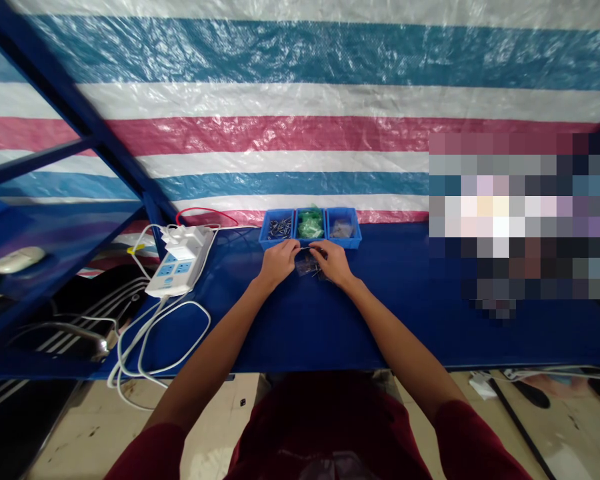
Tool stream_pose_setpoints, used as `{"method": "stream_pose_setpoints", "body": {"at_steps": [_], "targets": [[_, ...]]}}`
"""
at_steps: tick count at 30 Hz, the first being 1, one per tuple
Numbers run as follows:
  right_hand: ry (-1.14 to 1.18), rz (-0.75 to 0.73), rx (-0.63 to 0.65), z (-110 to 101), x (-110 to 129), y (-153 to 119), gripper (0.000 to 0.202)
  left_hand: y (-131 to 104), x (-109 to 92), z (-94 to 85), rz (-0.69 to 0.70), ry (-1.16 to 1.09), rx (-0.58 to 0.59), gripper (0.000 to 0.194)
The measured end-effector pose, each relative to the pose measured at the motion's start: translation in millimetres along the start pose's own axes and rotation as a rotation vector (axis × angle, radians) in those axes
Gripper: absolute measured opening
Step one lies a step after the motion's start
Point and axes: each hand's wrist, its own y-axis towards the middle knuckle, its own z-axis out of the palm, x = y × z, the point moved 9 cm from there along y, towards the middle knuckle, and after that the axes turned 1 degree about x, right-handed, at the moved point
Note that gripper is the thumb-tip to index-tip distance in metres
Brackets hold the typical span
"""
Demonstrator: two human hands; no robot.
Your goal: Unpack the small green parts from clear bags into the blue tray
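Both hands meet over the blue table, just in front of three small blue bins. With its fingers pinched, my left hand (280,260) grips one side of a small clear plastic bag (307,267). The opposite side is pinched by my right hand (333,261). Dark, thin pieces show in or under the bag, too small to name. Behind my left hand, the left bin (263,230) holds several metal screws or pins (280,229). Green plastic packets (311,223) fill the middle bin, and clear packets (342,229) lie in the right one.
A white power strip (175,270) with plugged-in adapters stands to the left, its white cables (143,347) looping over the table's front edge. A blue metal frame (80,127) rises at the left. Behind hangs a striped plastic sheet (280,140). A blurred-out area covers the right.
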Motion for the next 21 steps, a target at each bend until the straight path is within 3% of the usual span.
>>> {"method": "stream_pose_setpoints", "body": {"at_steps": [3,6,10,21], "targets": [[-0.002,-0.024,0.014,3.7,2.3,-1.1,0.022,-0.7,-6.6,-8.5,0.045,-0.138,-0.075,0.026],[0.002,-0.035,-0.021,-0.1,4.2,-1.0,0.023,-0.8,-3.3,-13.9,-0.008,-0.257,-0.13,0.026],[0.007,-0.007,-0.046,-4.1,2.2,-0.2,0.025,0.7,2.7,-9.1,-0.071,-0.385,-0.111,0.027],[-0.035,-0.063,-0.037,-0.1,6.9,-1.0,0.037,0.3,1.4,-5.4,-0.039,-0.266,-0.095,0.04]]}}
